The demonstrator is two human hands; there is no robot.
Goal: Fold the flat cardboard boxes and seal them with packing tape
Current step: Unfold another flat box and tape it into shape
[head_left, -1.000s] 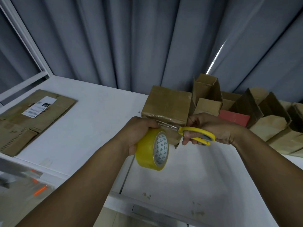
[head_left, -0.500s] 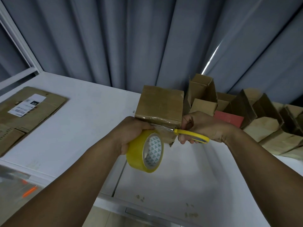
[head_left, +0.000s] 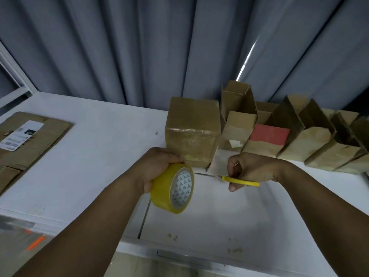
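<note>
The box (head_left: 191,134) now stands free at the centre of the frame. Half a second ago our scissors (head_left: 239,180) were at its lower front edge with the tape roll (head_left: 161,188) held close, and both have since dropped clear toward the lower middle. We judge the strip cut and this seal done, though no loose tape end shows. The box is closed, and its front face is glossy with tape up to the top edge. Our left hand (head_left: 157,166) curls round the yellow roll just below it. Our right hand (head_left: 251,166) grips the scissors, blades together and tips toward the roll. A row of open boxes (head_left: 289,140) stands at right, and flat cardboard (head_left: 30,140) lies far left on the white table (head_left: 99,156).
</note>
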